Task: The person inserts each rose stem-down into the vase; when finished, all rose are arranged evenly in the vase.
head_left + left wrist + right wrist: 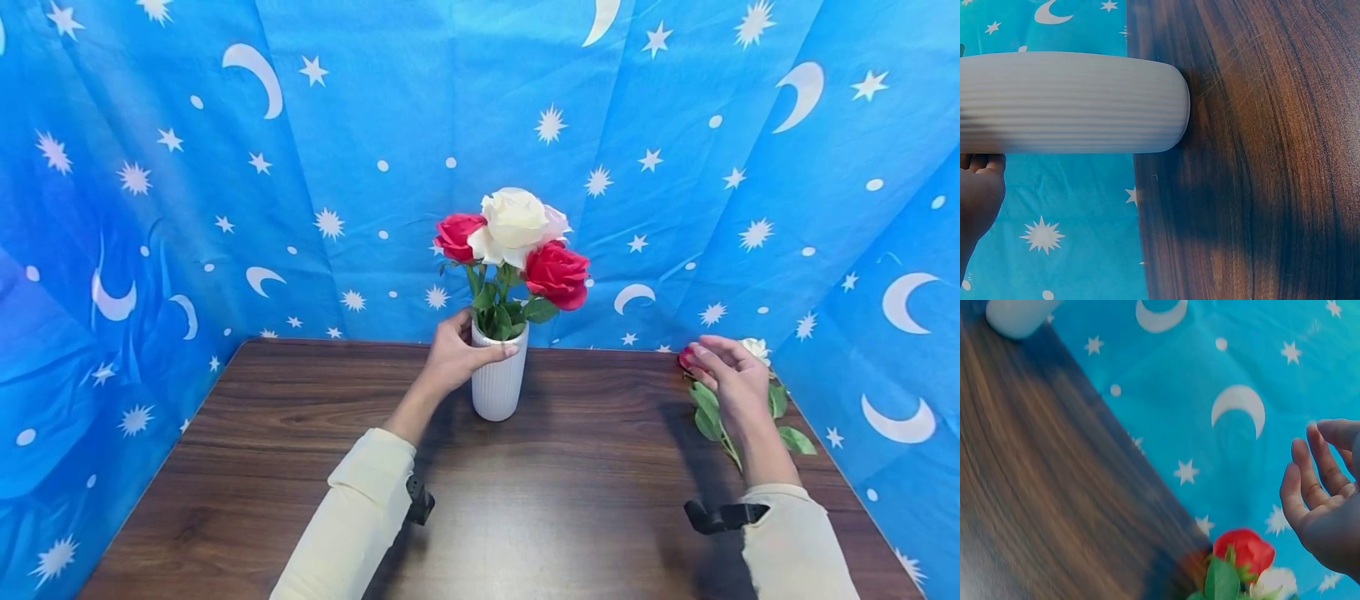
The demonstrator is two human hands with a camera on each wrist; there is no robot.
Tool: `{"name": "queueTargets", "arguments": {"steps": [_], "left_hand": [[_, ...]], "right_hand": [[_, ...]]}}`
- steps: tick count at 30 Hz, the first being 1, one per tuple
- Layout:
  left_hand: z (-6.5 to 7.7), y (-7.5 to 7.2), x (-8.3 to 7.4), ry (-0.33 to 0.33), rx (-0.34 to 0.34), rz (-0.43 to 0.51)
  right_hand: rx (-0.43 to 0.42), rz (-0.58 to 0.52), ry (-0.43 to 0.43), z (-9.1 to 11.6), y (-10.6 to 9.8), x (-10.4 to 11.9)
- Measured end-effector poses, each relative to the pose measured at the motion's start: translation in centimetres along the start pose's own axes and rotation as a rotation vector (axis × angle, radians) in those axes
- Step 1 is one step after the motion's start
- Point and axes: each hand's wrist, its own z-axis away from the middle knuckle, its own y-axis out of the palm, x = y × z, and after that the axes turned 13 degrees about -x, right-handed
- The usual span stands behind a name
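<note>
A ribbed white vase (498,383) stands upright near the table's back edge. In it are a large white rose (513,218), a pale pink one behind (557,223), and red roses at left (458,238) and right (557,275). My left hand (456,354) grips the vase just below its rim, thumb across the front. In the left wrist view, the vase (1079,103) hides part of the fingers. Off to the right, my right hand (738,387) hovers over a lying red rose (1244,550) and white rose (1274,584), fingers loosely bent around nothing.
The dark wooden table (570,517) meets a blue cloth (375,108) with white moons and stars at its back and sides. Green leaves (795,440) of the lying roses reach toward the table's right edge. A black strap (723,517) circles the right wrist.
</note>
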Motion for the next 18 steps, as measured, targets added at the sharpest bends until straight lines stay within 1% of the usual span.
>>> {"name": "queueTargets", "arguments": {"steps": [3,5,7,13,15,18], "left_hand": [[0.0,0.0,0.0,0.001,0.001,-0.003],[-0.1,0.0,0.1,0.002,0.002,0.001],[-0.1,0.0,0.1,0.003,0.002,0.007],[-0.2,0.0,0.2,0.009,0.002,0.009],[-0.1,0.0,0.2,0.010,0.001,0.011],[-0.1,0.0,0.2,0.012,0.003,0.011]], "right_hand": [[-0.041,0.032,0.010,-0.5,-1.0,-0.2],[-0.060,0.092,0.008,-0.8,-1.6,-0.4],[-0.072,0.177,0.009,-1.1,-2.2,-0.6],[-0.099,0.489,0.027,-1.6,-4.1,-1.4],[-0.113,0.619,-0.001,-1.8,-4.8,-2.0],[-0.140,0.876,-0.084,-2.2,-5.7,-3.0]]}}
